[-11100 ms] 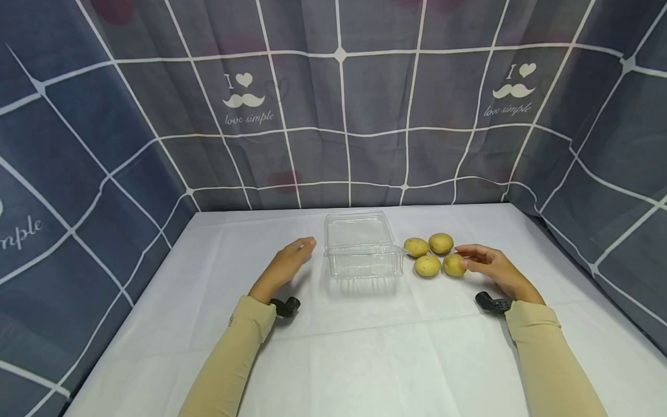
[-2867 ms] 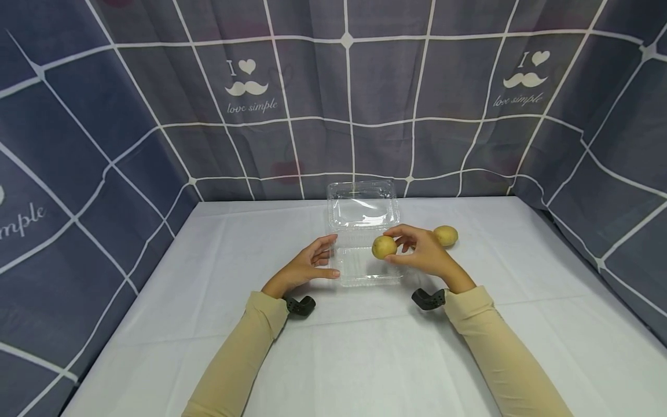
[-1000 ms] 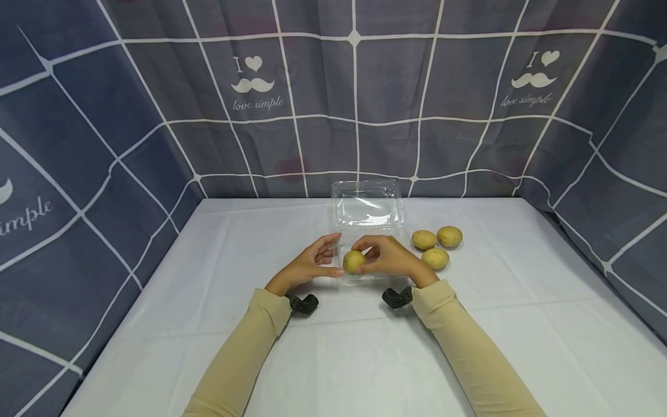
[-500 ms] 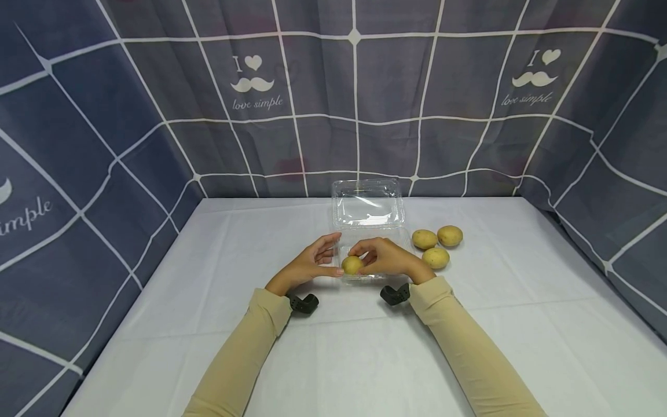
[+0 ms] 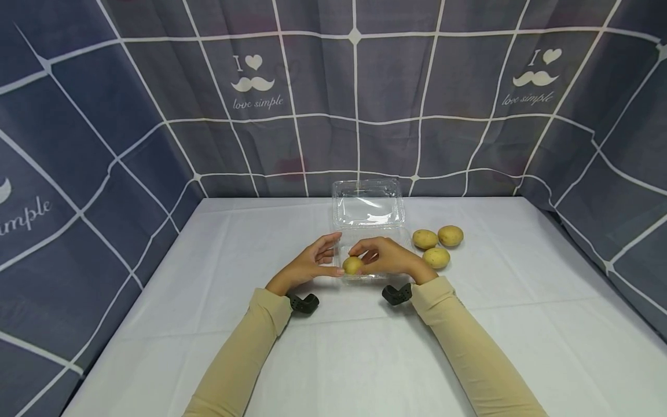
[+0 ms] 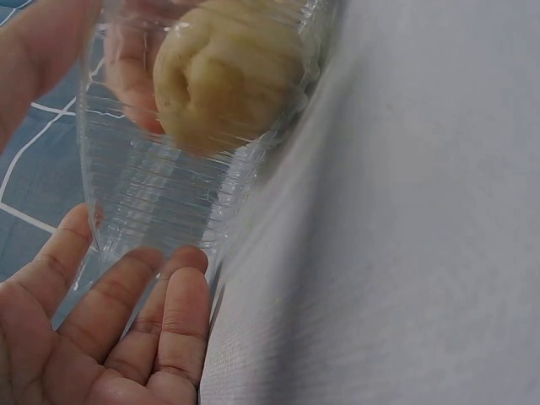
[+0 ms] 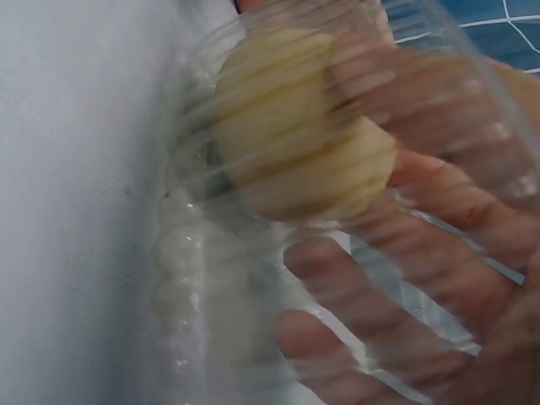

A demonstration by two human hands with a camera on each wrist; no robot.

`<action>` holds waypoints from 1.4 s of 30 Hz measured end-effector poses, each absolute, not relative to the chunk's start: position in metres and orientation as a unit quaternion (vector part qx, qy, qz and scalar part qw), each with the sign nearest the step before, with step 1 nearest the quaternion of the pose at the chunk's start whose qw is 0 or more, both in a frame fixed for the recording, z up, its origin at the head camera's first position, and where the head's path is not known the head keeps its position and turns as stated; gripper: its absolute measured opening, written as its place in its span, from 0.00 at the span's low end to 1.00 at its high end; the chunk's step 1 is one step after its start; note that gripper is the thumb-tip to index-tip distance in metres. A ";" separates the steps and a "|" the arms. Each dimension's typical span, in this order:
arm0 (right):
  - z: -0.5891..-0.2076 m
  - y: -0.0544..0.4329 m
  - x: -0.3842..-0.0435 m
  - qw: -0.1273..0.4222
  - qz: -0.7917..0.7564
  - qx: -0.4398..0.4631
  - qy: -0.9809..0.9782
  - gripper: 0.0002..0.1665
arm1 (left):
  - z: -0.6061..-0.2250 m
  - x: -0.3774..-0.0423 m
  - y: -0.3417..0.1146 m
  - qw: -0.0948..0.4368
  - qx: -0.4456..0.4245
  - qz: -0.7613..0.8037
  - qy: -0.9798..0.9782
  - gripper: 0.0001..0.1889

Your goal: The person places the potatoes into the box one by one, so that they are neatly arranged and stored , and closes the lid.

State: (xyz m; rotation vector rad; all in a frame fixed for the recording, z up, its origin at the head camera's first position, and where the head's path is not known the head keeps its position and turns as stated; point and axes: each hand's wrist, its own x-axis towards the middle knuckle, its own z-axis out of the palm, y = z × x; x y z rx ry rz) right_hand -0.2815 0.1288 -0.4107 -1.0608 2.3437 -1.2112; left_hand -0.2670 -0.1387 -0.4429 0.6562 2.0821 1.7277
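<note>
A clear plastic clamshell box (image 5: 382, 277) stands on the table, its ribbed lid (image 5: 367, 204) tipped back behind it. My right hand (image 5: 383, 256) reaches into the left front part of the base, thumb and fingertips around a yellow potato (image 5: 352, 266). Through the ribbed wall, the left wrist view shows this potato (image 6: 228, 76) low in the base. My left hand (image 5: 310, 263) stands at the box's left side, thumb near the front corner; in the left wrist view its loosely extended fingers (image 6: 181, 316) lie along the wall. Three more potatoes (image 5: 436, 258) lie just right of the box.
A white cloth (image 5: 323, 359) covers the table. Grey-blue checked curtains (image 5: 385, 87) close off the back and both sides. A black wrist camera (image 5: 397, 294) sits at the right sleeve's cuff, another (image 5: 304, 303) at the left.
Since the first frame, the right hand has taken one potato from the group, carried it left over the box and lowered it into the base. The left hand moved to the box's side.
</note>
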 end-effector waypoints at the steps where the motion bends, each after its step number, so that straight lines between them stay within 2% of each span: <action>1: -0.410 0.130 -0.281 0.147 -0.421 -0.367 0.816 0.23 | -0.443 -0.267 -0.138 0.178 0.232 0.610 0.736 0.51; 18: -0.396 0.148 -0.273 0.094 -0.396 -0.370 0.835 0.21 | -0.441 -0.269 -0.134 0.174 0.230 0.609 0.738 0.50; 42: -0.370 0.188 -0.255 0.025 -0.479 -0.345 0.807 0.17 | -0.440 -0.263 -0.136 0.178 0.215 0.607 0.744 0.50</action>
